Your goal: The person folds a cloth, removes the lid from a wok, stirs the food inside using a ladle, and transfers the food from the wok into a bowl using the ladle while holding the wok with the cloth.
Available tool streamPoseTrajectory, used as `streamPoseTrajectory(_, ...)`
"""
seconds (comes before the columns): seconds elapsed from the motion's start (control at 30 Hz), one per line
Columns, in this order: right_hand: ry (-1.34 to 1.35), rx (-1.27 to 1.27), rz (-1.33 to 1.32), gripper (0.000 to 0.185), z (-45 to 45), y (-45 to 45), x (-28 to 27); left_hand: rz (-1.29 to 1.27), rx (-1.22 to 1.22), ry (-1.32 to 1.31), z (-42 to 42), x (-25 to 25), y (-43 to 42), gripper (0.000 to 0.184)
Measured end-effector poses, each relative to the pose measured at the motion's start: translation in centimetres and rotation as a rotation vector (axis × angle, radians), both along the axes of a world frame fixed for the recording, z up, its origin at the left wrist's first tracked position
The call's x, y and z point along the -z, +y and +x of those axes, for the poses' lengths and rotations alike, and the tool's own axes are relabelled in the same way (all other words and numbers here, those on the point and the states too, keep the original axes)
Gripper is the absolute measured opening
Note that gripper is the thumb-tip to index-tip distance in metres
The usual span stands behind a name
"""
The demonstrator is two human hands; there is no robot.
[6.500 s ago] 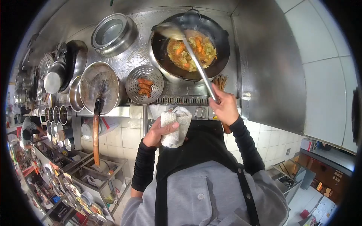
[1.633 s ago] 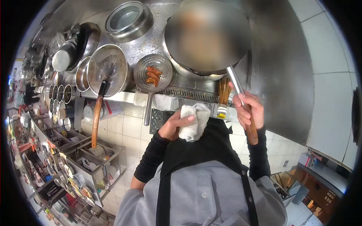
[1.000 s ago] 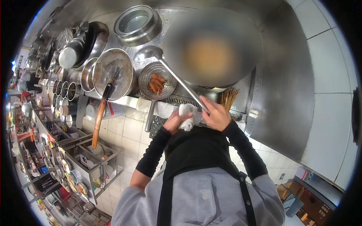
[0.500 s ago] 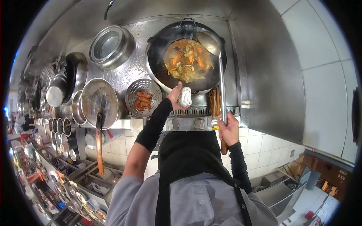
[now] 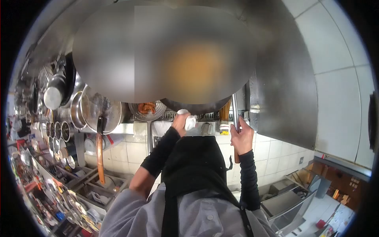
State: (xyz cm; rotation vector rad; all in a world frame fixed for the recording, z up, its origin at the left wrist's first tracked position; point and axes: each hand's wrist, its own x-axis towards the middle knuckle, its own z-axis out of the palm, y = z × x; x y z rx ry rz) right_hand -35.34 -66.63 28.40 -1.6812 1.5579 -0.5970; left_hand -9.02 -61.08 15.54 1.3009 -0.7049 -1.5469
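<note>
My left hand (image 5: 180, 124) is closed around a folded white cloth (image 5: 190, 123) at the stove's front edge, just below the near rim of the dark wok (image 5: 193, 107). My right hand (image 5: 243, 136) grips the ladle (image 5: 235, 106) by its handle, whose wooden end shows beneath my fingers. The ladle's metal shaft runs up into a large blurred patch that hides its bowl and most of the wok; only an orange smear shows there. Left of the wok, a perforated strainer (image 5: 160, 110) holds reddish-brown fried pieces (image 5: 147, 108).
A long-handled pan (image 5: 112, 118) sits at the left, its wooden handle (image 5: 100, 158) jutting past the counter edge. A bamboo brush (image 5: 225, 112) stands between wok and ladle. A steel wall panel (image 5: 284, 87) rises on the right. Several seasoning pots (image 5: 65, 130) line the left side.
My left hand with the cloth has drawn down toward me, off the wok's near side. The right hand still holds the ladle, slightly lower. A blur now covers most of the stovetop.
</note>
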Motion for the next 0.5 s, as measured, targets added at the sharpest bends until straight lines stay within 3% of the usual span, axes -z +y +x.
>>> streamPoseTrajectory(0.03,0.004,-0.023,-0.024,0.034,0.4,-0.1,-0.4,0.362,-0.365,0.639,-0.1,0.1,0.9,0.029)
streamPoseTrajectory(0.1,0.046,-0.103,-0.106,0.034,2.3,0.1,-3.1,-0.198,0.305,-0.798,2.0,-4.0,4.8,0.021)
streamPoseTrajectory(0.13,0.084,-0.156,-0.177,0.034,3.3,0.2,-4.5,-0.257,0.362,-0.859,2.3,-4.3,6.8,0.02)
streamPoseTrajectory(0.23,0.151,-0.329,-0.213,0.035,4.7,1.6,-6.0,0.387,-0.357,0.492,0.5,-7.7,11.7,0.027)
streamPoseTrajectory(0.27,0.1,-0.369,-0.194,0.036,5.2,2.5,-7.2,0.431,-0.385,0.569,0.2,-8.5,13.8,0.029)
streamPoseTrajectory(0.3,0.05,-0.453,-0.16,0.04,5.1,3.3,-8.2,0.367,-0.308,0.403,0.2,-9.4,16.0,0.028)
streamPoseTrajectory(0.37,0.085,-0.596,0.005,0.042,5.1,5.4,-11.4,0.371,-0.471,0.534,-1.2,-12.8,19.5,0.026)
streamPoseTrajectory(0.5,-0.036,-1.055,-0.033,0.047,4.6,7.1,-15.9,0.336,-0.7,0.39,-4.4,-18.2,27.0,0.033)
